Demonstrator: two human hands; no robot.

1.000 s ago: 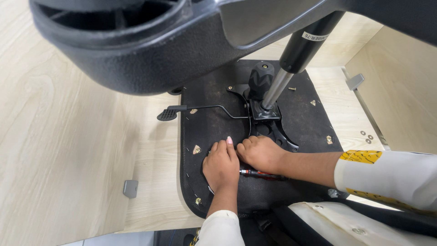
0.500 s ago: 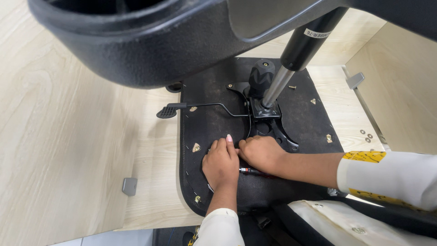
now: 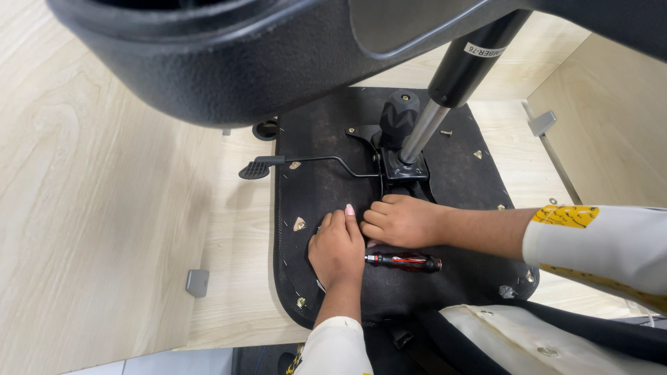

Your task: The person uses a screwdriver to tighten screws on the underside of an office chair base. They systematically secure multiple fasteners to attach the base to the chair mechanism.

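An upturned black chair seat [image 3: 326, 173] lies on pale wood, with its metal mechanism [image 3: 403, 170], a black knob [image 3: 399, 114] and a gas cylinder [image 3: 455, 76] rising toward me. My left hand [image 3: 338, 246] lies palm down on the seat underside, fingers together. Touching its fingertips, my right hand [image 3: 399, 221] is curled at the lower edge of the mechanism plate. A red-and-black screwdriver [image 3: 406, 262] lies on the seat just below my right hand; its shaft end runs under my left hand. A lever with a paddle [image 3: 258, 169] sticks out to the left.
A large black plastic chair base [image 3: 229, 55] fills the top of the view. Brass fittings [image 3: 299, 223] dot the seat. Grey metal brackets [image 3: 197, 282] [image 3: 541, 123] sit on the wooden boards. A black-and-white chair part [image 3: 556, 340] lies at bottom right.
Both hands stay in almost the same place on the seat. The view has shifted slightly. The screwdriver has not moved.
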